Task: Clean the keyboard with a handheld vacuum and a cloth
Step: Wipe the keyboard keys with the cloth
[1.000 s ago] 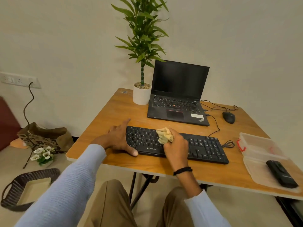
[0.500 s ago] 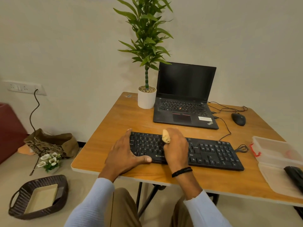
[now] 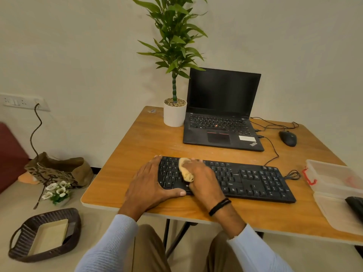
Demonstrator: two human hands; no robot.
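- Keyboard [image 3: 245, 179], black, lies along the near edge of the wooden table [image 3: 137, 150], its left end toward the near left corner.
- Left hand [image 3: 149, 185] rests on the keyboard's left end, fingers stretched out to its far edge and thumb straight along its near edge.
- Right hand [image 3: 202, 179] has its fingers curled round a bunched yellowish cloth [image 3: 185, 171], pressing it onto the keys just beside the left hand (the fingertips are blurred).
- An open laptop [image 3: 222, 114] and a white plant pot [image 3: 174, 114] stand at the far edge.
- A mouse [image 3: 287, 138] lies toward the far right corner; a clear plastic box [image 3: 334, 177] sits at the right edge.
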